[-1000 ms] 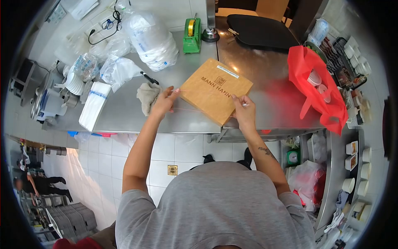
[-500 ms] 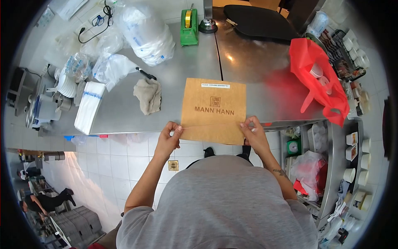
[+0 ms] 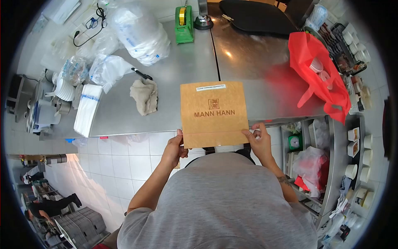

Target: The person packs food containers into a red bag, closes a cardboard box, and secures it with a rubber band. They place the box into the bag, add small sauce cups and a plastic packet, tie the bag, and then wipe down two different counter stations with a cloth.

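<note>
A brown paper bag (image 3: pixel 214 124) printed "MANN HANN" lies partly over the front edge of the steel counter, a white label near its top. My left hand (image 3: pixel 175 148) pinches the bag's lower left edge between thumb and fingers. At the lower right edge, my right hand (image 3: pixel 258 139) pinches the paper with its thumb and fingers. A thin crease or strip runs across the bag between the two hands. To the left on the counter are a crumpled grey cloth (image 3: pixel 144 97) and a black marker (image 3: pixel 141 74).
The steel counter (image 3: pixel 182 62) also bears a green tape dispenser (image 3: pixel 184 25), plastic-wrapped items (image 3: pixel 139 33), white packets (image 3: pixel 88 110), a black tray (image 3: pixel 259 18) and a red bag (image 3: pixel 317 72) with containers. Shelves stand at right. A person (image 3: pixel 54 206) is at lower left.
The view has shifted slightly. The bag's lower edge and both hands sit a little lower and further right, the hands still pinching its sides.
</note>
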Demonstrator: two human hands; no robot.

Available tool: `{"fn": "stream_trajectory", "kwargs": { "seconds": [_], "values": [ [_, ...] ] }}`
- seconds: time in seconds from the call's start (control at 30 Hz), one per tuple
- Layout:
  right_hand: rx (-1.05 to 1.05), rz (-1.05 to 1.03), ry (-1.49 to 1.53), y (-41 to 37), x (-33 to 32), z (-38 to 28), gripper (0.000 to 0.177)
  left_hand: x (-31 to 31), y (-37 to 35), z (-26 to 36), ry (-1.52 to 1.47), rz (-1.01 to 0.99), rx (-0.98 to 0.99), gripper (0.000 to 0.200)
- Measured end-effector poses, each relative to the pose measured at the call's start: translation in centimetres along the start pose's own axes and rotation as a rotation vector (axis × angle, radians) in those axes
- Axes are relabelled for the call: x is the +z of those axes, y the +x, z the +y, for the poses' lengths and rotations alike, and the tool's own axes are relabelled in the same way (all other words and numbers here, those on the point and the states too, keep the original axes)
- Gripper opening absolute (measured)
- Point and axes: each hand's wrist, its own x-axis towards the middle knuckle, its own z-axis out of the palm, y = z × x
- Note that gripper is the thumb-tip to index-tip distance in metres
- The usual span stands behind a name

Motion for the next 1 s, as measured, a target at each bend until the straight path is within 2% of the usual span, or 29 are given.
{"fn": "stream_trajectory", "kwargs": {
  "seconds": [0.03, 0.13, 0.27, 0.37, 0.43, 0.53, 0.57, 0.63, 0.67, 0.73, 0.8, 0.83, 0.87, 0.97, 1.0],
  "values": [
    [0.029, 0.031, -0.011, 0.0, -0.1, 0.2, 0.038, -0.1, 0.2, -0.1, 0.046, 0.002, 0.039, 0.057],
    [0.248, -0.222, 0.196, 1.6, -0.4, 0.0, 0.041, -1.3, 1.5, -0.6, 0.165, -0.050, 0.197, 0.060],
    [0.325, -0.476, 0.219, 3.3, -1.3, 0.4, 0.037, -2.8, 3.3, -1.3, 0.316, -0.028, 0.335, 0.056],
    [0.317, -0.598, 0.200, 3.5, -1.7, 1.6, 0.040, -3.5, 3.3, -1.3, 0.190, -0.189, 0.330, 0.047],
    [0.290, -0.701, 0.094, 3.3, -1.9, 2.1, 0.043, -2.7, 2.8, -1.0, 0.047, -0.186, 0.327, 0.037],
    [0.290, -0.728, 0.062, 3.3, -2.3, 1.5, 0.050, -1.8, 2.0, -0.3, -0.148, -0.239, 0.226, 0.036],
    [0.205, -0.732, 0.039, 3.4, -2.2, 1.8, 0.046, -1.5, 1.7, -0.1, -0.210, -0.266, 0.177, 0.040],
    [0.032, -0.723, -0.008, 3.8, -2.0, 2.0, 0.040, -0.3, 0.8, 0.3, -0.281, -0.161, 0.122, 0.046],
    [0.081, -0.733, -0.043, 3.8, -2.3, 2.1, 0.042, 0.3, 0.6, 0.3, -0.311, -0.115, 0.091, 0.049],
    [0.182, -0.739, -0.109, 3.9, -3.0, 0.1, 0.045, 0.0, 0.9, 0.3, -0.281, -0.226, 0.130, 0.051],
    [0.101, -0.655, -0.098, 3.9, -2.8, 1.4, 0.049, -0.9, 1.6, 0.1, -0.276, -0.343, 0.138, 0.050],
    [0.059, -0.615, -0.094, 4.0, -2.6, 2.2, 0.050, -0.3, 1.5, 0.4, -0.250, -0.328, 0.128, 0.051],
    [0.049, -0.581, -0.074, 4.0, -2.5, 3.0, 0.060, 0.3, 1.3, 0.7, -0.225, -0.310, 0.119, 0.052],
    [-0.016, -0.483, -0.046, 3.6, -2.3, 3.1, 0.053, 2.5, 0.7, 0.8, -0.151, -0.233, 0.143, 0.050],
    [-0.049, -0.370, -0.023, 3.5, -2.2, 3.1, 0.049, 3.3, 0.6, 0.8, -0.091, -0.219, 0.169, 0.048]
  ]
}}
